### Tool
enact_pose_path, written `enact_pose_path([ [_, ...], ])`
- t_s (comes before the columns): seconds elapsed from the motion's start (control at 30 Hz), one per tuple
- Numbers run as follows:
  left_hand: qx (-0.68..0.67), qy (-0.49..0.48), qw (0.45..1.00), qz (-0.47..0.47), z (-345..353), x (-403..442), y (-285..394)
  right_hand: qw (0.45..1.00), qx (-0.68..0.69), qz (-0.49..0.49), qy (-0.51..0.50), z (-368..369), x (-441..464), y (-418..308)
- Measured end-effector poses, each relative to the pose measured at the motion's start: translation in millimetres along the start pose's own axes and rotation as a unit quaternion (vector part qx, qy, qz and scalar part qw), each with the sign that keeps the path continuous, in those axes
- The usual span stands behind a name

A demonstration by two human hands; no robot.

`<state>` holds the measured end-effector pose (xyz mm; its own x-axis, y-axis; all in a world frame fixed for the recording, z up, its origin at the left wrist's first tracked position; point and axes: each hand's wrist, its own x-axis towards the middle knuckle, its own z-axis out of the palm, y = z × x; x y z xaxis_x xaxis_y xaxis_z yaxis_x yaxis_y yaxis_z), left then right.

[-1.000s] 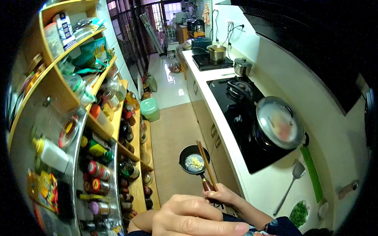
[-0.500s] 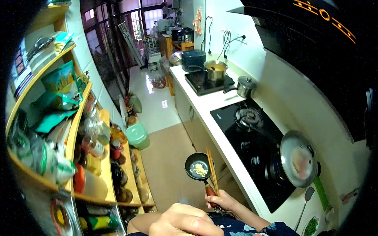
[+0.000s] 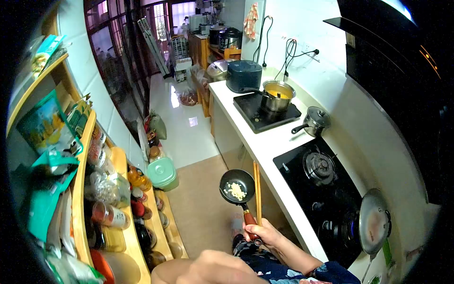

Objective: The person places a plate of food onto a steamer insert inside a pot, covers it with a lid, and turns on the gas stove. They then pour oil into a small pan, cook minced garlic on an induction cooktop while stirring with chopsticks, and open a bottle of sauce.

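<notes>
My right hand [image 3: 265, 232] is closed around the wooden handle of a small black frying pan [image 3: 231, 176]. It also grips a pair of long chopsticks [image 3: 258, 194], which point away from me along the pan's right side. Pale yellow chopped bits [image 3: 236, 190], resembling minced garlic, lie in the pan. The pan is held over the floor, beside the counter's front edge. My left hand [image 3: 215, 270] is at the bottom, blurred, with its knuckles up and its fingers hidden. I cannot see whether it holds anything.
A wok [image 3: 373, 215] stands on the black gas stove [image 3: 302, 182] at right. Farther along the counter are a lidded saucepan [image 3: 318, 120] and a pot [image 3: 279, 97] on an induction cooker [image 3: 257, 118]. Shelves [image 3: 135, 203] with jars line the left; a green tub [image 3: 161, 174] is on the floor.
My view has turned, so the counter and stove appear farther right and lower. The right hand still holds the pan and chopsticks, with the chopsticks now more upright in view.
</notes>
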<state>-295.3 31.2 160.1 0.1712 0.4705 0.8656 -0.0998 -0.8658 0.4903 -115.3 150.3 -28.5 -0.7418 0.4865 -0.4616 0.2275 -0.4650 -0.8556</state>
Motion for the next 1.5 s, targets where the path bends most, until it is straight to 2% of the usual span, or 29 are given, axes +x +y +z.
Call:
enact_pose_path([
  [0.03,0.000,0.005,1.000,-0.008,-12.2,-1.1,-12.7,1.000,-0.005,-0.012,-0.004,-1.7,12.7,-8.2],
  [0.13,0.074,0.157,0.984,-0.038,-39.2,-17.7,-69.6,0.999,0.008,-0.045,0.000,-16.4,63.4,-21.4],
  [0.17,0.163,0.212,0.959,-0.093,-45.7,-30.0,-90.8,0.998,0.013,-0.061,-0.023,-22.4,79.9,-28.4],
  [0.2,0.159,0.255,0.932,-0.202,-61.3,-49.8,-109.9,0.997,0.004,-0.079,-0.026,-27.2,96.3,-37.7],
  [0.23,0.134,0.341,0.880,-0.303,-68.1,-58.2,-132.7,0.994,-0.008,-0.100,-0.029,-31.4,111.2,-50.3],
  [0.27,0.109,0.341,0.855,-0.375,-85.7,-83.4,-161.9,0.995,-0.012,-0.093,-0.030,-34.5,126.8,-63.1],
  [0.3,0.076,0.295,0.843,-0.442,-103.9,-106.4,-193.8,0.995,-0.005,-0.092,-0.027,-37.8,144.2,-72.8],
  [0.37,-0.011,0.277,0.813,-0.512,-115.2,-127.5,-247.7,0.994,-0.028,-0.096,-0.037,-45.2,175.2,-97.0],
  [0.43,-0.150,0.285,0.764,-0.559,-122.4,-108.2,-273.7,0.993,-0.018,-0.109,-0.044,-49.4,202.4,-122.9],
  [0.5,-0.191,0.295,0.711,-0.609,-140.1,-85.9,-295.3,0.990,-0.039,-0.131,-0.043,-52.5,230.4,-136.3],
  [0.57,-0.302,0.402,0.668,-0.548,-145.0,-69.0,-327.7,0.980,-0.101,-0.167,-0.032,-64.3,262.8,-145.5],
  [0.6,-0.312,0.380,0.676,-0.549,-157.2,-58.2,-332.3,0.984,-0.095,-0.150,-0.022,-64.0,269.0,-158.6],
  [0.73,-0.326,0.378,0.674,-0.544,-201.4,-52.0,-375.9,0.955,-0.189,-0.228,0.030,-68.9,308.0,-189.9],
  [0.83,-0.323,0.357,0.690,-0.541,-231.4,-25.6,-393.6,0.966,-0.183,-0.183,0.011,-76.1,338.7,-211.1],
  [0.87,-0.314,0.359,0.677,-0.561,-245.9,-21.9,-401.8,0.942,-0.190,-0.267,0.071,-74.7,355.8,-202.7],
  [1.0,-0.291,0.282,0.710,-0.577,-300.3,-7.9,-435.0,0.913,-0.273,-0.281,0.116,-85.8,396.4,-222.5],
  [1.1,-0.385,0.217,0.639,-0.629,-346.9,13.9,-459.4,0.934,-0.178,-0.213,0.226,-87.9,383.1,-249.0],
  [1.17,-0.414,0.263,0.606,-0.626,-374.4,24.5,-474.6,0.847,-0.061,-0.319,0.420,-96.8,382.6,-245.8],
  [1.23,-0.468,0.232,0.581,-0.624,-415.0,12.0,-499.4,0.813,0.101,-0.264,0.509,-124.8,369.5,-251.6],
  [1.3,-0.449,0.214,0.591,-0.635,-440.8,5.9,-518.6,0.743,0.186,-0.235,0.599,-139.3,372.5,-261.3],
  [1.37,-0.425,0.194,0.599,-0.651,-460.5,2.3,-533.6,0.717,0.144,-0.262,0.630,-158.1,392.8,-249.9],
  [1.43,-0.391,0.166,0.603,-0.675,-475.1,3.2,-547.8,0.706,0.087,-0.228,0.665,-162.3,417.7,-256.6],
  [1.47,-0.388,0.162,0.594,-0.686,-478.1,7.1,-550.8,0.701,0.064,-0.240,0.668,-167.6,431.2,-254.1],
  [1.5,-0.383,0.158,0.586,-0.696,-479.1,14.5,-551.0,0.713,0.074,-0.220,0.662,-173.2,441.8,-251.2],
])
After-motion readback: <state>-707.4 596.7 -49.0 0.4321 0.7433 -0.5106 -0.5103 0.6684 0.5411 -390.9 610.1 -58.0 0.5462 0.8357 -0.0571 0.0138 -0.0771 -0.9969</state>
